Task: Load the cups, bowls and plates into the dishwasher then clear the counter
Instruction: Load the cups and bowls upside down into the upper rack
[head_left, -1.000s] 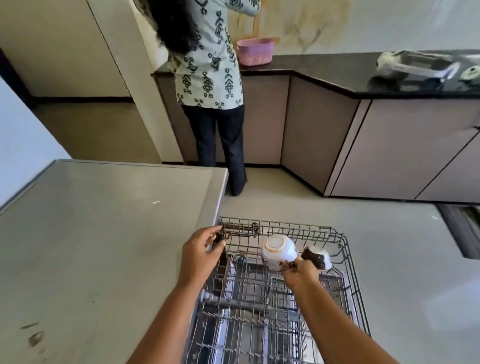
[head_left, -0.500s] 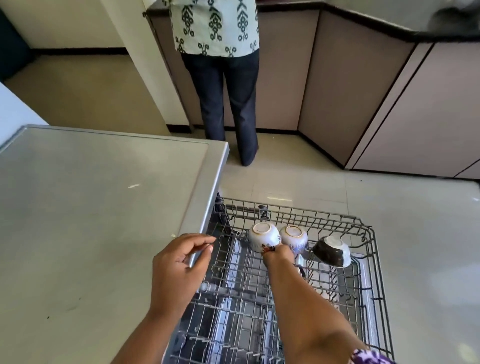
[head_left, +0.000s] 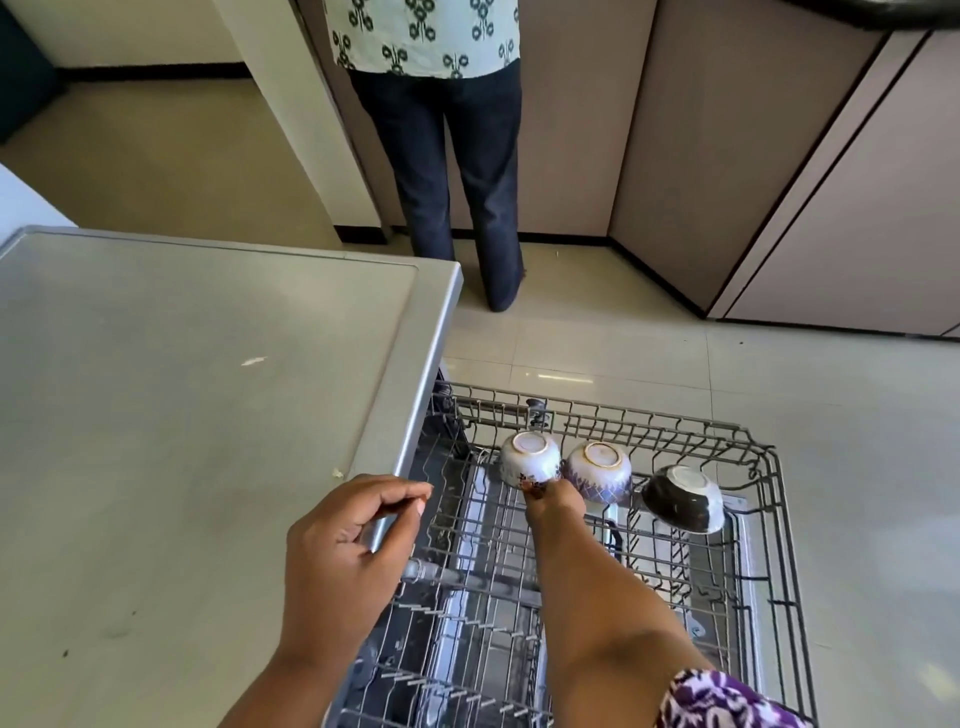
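I have the right hand (head_left: 553, 500) stretched out over the rack (head_left: 768, 470), its back towards me; the fingertips meet the lower rim of the white cup (head_left: 530, 457), but they are hidden behind the hand, so I cannot tell whether they pinch the cup or only touch it; the left hand (head_left: 345, 545) hangs over the near edge of the grey top (head_left: 208, 415), fingers loosely curled with the thumb close to the forefinger, and it has hold of nothing; a purple patterned sleeve (head_left: 727, 699) shows at the bottom of my view on the right arm; the white cup stands upside down, base up, in the far left part of the rack; just to its right, touching it, sits the blue cup (head_left: 600, 470), also base up; further right, a little apart, lies the black bowl (head_left: 683, 500), upside down and tilted, its pale base turned towards the far side; all three make a row along the far end of the wire rack, which is pulled out over the pale tiled floor (head_left: 857, 415) beside the grey top; beyond it another person (head_left: 447, 156) in dark trousers and a patterned top stands with their back to me, facing the beige cabinets (head_left: 727, 156) that run round the corner.
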